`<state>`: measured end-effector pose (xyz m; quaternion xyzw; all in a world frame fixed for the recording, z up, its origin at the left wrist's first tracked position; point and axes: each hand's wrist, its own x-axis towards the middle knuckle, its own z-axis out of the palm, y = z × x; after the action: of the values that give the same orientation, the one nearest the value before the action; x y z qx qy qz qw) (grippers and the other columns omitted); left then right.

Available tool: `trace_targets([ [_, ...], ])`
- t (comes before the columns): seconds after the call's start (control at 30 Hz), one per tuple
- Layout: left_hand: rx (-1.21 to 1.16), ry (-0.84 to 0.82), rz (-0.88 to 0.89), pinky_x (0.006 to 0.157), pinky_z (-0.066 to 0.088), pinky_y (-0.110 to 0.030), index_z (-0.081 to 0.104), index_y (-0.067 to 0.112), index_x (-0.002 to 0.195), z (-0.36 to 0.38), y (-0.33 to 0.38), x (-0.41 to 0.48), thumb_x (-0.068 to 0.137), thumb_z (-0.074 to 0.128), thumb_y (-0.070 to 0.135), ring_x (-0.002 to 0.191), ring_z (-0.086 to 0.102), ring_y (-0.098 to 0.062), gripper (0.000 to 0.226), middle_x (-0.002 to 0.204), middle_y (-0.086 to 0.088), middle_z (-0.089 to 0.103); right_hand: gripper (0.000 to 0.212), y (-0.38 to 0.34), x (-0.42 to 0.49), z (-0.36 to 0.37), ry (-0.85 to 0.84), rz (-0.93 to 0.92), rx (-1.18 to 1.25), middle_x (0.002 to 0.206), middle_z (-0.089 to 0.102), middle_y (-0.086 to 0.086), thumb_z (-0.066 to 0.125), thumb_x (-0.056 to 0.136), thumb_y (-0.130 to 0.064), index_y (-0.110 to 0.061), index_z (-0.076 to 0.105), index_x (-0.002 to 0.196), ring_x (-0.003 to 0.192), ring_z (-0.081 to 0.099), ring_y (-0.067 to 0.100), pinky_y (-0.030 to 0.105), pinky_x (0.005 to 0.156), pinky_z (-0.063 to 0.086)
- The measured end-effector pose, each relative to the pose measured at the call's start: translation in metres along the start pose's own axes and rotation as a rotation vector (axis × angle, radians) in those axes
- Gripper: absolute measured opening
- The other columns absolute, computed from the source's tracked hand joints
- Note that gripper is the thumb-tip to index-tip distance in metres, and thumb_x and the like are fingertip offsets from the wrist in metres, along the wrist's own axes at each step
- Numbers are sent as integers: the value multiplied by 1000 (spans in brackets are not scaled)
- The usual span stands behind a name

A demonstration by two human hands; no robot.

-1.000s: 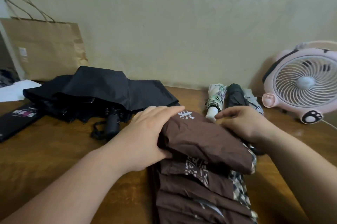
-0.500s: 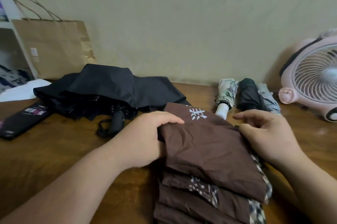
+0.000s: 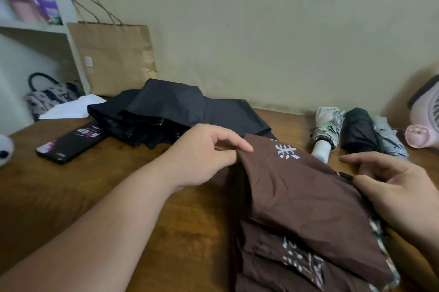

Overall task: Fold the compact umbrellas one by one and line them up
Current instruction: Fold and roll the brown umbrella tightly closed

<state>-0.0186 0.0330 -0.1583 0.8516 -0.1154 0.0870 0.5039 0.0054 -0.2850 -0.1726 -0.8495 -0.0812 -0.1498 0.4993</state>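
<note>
Pinching brown umbrella [image 3: 308, 196]: fingers of left hand [image 3: 202, 156], right hand [image 3: 392, 194]; paper bag [image 3: 114, 58] interior unseen.

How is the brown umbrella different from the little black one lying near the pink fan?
The brown umbrella is loose, in flat pleats; the little black umbrella is rolled into a tight bundle. The brown one has white writing and a patterned edge; the black one looks plain. The left hand and right hand hold the brown one; nobody touches the black one. Both lie on the wooden table.
</note>
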Motion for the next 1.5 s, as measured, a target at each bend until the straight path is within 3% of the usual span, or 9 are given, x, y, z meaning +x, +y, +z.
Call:
trace_targets([
  [0.17,25,103,1,92,55,-33,82,31,94,1,0,2,94,69,13,89,67,-5,23,99,14,74,50,7,1,-1,-31,20,-1,56,48,4,63,84,13,-34,77,97,51,40,15,19,44,29],
  [0.33,-68,187,-32,77,61,-37,79,26,84,7,1,2,90,74,14,70,70,-8,14,74,13,74,53,4,-3,1,-8,21,63,57,47,3,58,82,19,-28,77,96,50,40,15,17,42,32],
  [0.57,-130,172,46,91,59,-46,78,27,81,23,-4,0,80,72,11,92,73,-13,18,92,9,76,55,-2,-4,1,-36,38,60,63,52,1,56,82,20,-29,78,95,54,43,14,16,44,32],
  [0.73,-151,85,121,93,58,-50,77,32,78,24,-8,-1,81,70,-8,96,73,-19,40,97,6,76,38,-12,-5,-2,-102,114,57,65,60,4,54,90,15,-16,77,95,48,45,13,15,41,32],
  [0.9,-184,-70,95,97,56,-52,77,27,88,19,-1,-4,79,71,-18,102,71,-26,46,106,5,75,12,-20,-1,-5,-63,131,55,76,77,4,72,90,-11,-17,80,84,63,66,9,29,63,48],
  [1.07,-134,-149,43,101,56,-41,78,34,95,15,9,-7,80,76,-12,104,73,-13,49,107,9,77,13,-20,-2,-5,-115,155,167,77,75,13,82,79,-19,-10,80,87,67,63,12,21,60,51],
  [1.17,57,-81,113,100,53,-31,80,41,90,17,9,-6,79,76,-7,104,69,-5,50,106,20,73,27,-15,-1,-9,-193,116,103,87,73,19,83,69,-33,-15,80,89,72,63,17,32,70,50],
  [1.3,293,-4,259,100,40,-20,79,43,75,15,10,-7,72,71,-9,116,52,-4,53,118,30,63,4,-9,1,-14,-214,76,71,84,76,14,83,80,-15,-14,78,81,71,62,15,31,72,50],
  [1.5,311,-281,346,118,28,-41,76,38,66,5,23,-15,70,84,-3,147,33,-2,42,145,34,50,8,-2,3,-19,-245,59,107,76,67,9,79,83,-4,-11,76,81,74,57,20,32,73,45],
])
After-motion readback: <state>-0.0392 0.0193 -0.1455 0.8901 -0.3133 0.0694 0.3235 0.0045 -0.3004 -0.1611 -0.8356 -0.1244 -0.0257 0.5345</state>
